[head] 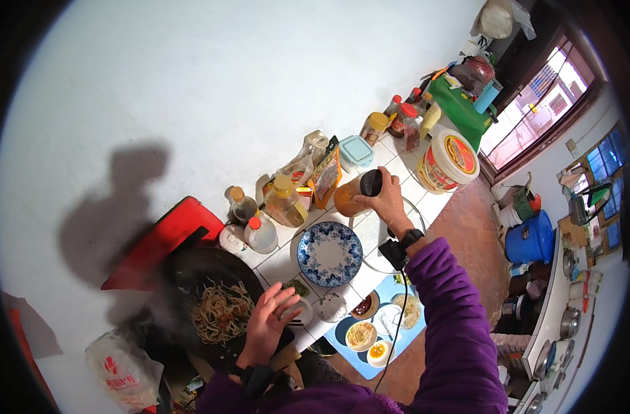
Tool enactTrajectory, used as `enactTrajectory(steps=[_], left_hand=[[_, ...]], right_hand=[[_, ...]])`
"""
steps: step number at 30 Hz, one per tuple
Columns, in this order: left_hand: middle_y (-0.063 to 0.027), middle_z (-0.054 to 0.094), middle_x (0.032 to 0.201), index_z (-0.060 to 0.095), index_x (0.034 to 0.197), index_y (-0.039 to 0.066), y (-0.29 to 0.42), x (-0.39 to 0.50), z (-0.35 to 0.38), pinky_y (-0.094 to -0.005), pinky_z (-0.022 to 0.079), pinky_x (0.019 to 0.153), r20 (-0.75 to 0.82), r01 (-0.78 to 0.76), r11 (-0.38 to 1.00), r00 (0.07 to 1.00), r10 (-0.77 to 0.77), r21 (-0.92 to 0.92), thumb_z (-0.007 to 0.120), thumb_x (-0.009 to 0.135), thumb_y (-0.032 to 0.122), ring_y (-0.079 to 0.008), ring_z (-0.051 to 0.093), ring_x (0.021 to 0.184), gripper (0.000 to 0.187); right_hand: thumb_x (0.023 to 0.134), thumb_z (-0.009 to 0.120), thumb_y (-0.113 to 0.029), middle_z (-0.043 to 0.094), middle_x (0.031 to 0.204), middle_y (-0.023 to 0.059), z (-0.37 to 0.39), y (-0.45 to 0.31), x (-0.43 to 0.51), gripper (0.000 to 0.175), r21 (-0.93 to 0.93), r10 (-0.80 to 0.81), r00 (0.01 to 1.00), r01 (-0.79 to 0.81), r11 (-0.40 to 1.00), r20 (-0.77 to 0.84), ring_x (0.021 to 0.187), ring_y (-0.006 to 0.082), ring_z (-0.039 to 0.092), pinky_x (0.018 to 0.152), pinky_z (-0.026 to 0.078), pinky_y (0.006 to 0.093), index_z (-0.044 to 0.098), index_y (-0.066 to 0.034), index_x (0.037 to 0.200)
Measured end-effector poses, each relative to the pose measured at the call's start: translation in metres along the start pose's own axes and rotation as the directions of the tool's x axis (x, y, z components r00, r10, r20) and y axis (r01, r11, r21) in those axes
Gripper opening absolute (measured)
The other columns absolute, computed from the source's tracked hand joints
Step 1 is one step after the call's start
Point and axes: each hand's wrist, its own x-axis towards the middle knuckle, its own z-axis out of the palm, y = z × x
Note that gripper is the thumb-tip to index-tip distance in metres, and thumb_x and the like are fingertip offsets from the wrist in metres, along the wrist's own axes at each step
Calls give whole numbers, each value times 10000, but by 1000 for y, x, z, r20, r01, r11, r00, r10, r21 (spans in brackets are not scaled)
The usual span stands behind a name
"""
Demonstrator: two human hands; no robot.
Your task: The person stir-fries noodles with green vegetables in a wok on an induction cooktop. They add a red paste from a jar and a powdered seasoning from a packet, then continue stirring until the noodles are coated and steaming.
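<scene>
My right hand (pixel 391 201) grips a jar (pixel 348 199) of orange-brown contents by its black lid; the jar stands tilted in the picture above the tiled counter (pixel 279 270). Just below it is a blue-and-white patterned plate (pixel 329 253) with a bare middle. A glass pot lid (pixel 373 239) lies partly under my right wrist. My left hand (pixel 268 323) is raised with fingers apart and holds nothing. Beside it, a dark wok (pixel 216 261) contains noodles (pixel 222 313) with bits of vegetable, and steam rises from it. A small white bowl (pixel 304 313) is partly hidden behind my left fingers.
Bottles and jars (pixel 286 202) line the wall, with a blue-lidded container (pixel 356 152) among them. A large lidded tub (pixel 447 163) stands near the counter's far end. Below the edge, a light-blue surface (pixel 364 365) bears several bowls. A plastic bag (pixel 123 370) hangs left of the wok.
</scene>
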Motion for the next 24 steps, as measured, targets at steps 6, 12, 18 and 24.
enactTrajectory(steps=[6,12,18,24], left_hand=[[-141,532,1349,395,1445,69,6,-27,-24,-481,436,1053,-121,-27,999,992,23,-35,524,1000,304,-285,525,1248,519],[-176,536,1336,395,1427,30,11,-37,-35,-435,475,1016,-173,-51,993,984,32,-103,497,999,229,-289,558,1206,483],[-176,540,1334,402,1421,37,15,-48,-44,-423,474,1007,-234,-86,991,970,60,-102,507,993,228,-281,561,1199,481],[-170,542,1331,402,1422,42,15,-55,-45,-419,464,1015,-241,-109,988,967,79,-111,516,998,242,-276,558,1204,483]], right_hand=[[583,889,-401,484,1202,230,49,25,39,1030,-136,31,998,-37,990,-49,1104,403,520,932,478,463,393,-80,1427],[589,884,-386,467,1238,243,79,31,58,1034,-180,47,999,-44,983,10,1144,451,489,939,477,503,371,-116,1445],[625,863,-365,412,1365,220,86,14,80,1013,-371,-178,983,147,917,-51,1232,414,446,931,464,504,349,-125,1464],[778,654,-49,328,1516,183,112,-8,114,823,167,-294,956,287,943,14,1290,408,469,1038,434,419,276,-132,1504]])
